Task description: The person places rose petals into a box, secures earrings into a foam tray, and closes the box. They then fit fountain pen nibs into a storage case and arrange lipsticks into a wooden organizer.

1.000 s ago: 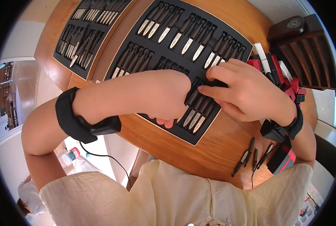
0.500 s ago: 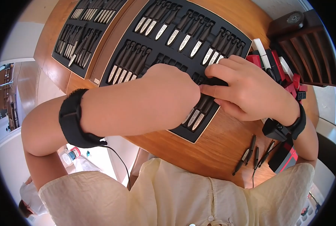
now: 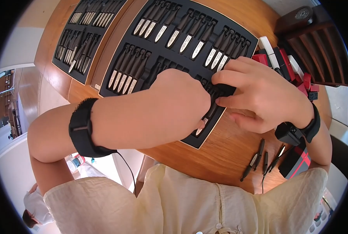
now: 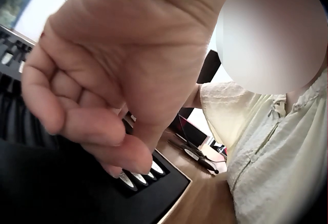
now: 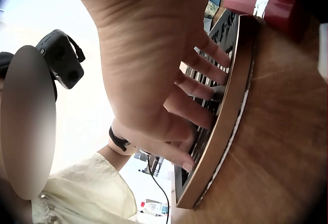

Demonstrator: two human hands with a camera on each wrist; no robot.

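A wide black tray (image 3: 174, 58) holds rows of slim dark pieces (image 3: 121, 80) with pale, pointed, labelled ends. My left hand (image 3: 181, 101) is over the tray's near right part, and its forearm crosses the near edge. Its fingers curl with their tips close over the pale ends (image 4: 126, 181) in the left wrist view; I cannot tell whether they pinch one. From the right, my right hand (image 3: 259, 93) reaches in beside it, index fingertip at the dark handles. In the right wrist view the right hand's fingers (image 5: 197, 108) extend over the tray's edge.
A second filled tray (image 3: 88, 82) stands at the left. Several loose dark pieces (image 3: 254, 160) lie on the wooden table (image 3: 174, 156) near the right, by a dark box (image 3: 294, 163) with red stripes. Red and white boxes (image 3: 287, 66) and a slatted wooden piece (image 3: 318, 50) are behind.
The left hand has moved right and turned over the tray's near right corner, covering some pale ends. The right hand has shifted slightly, and the tray appears a little further left in view.
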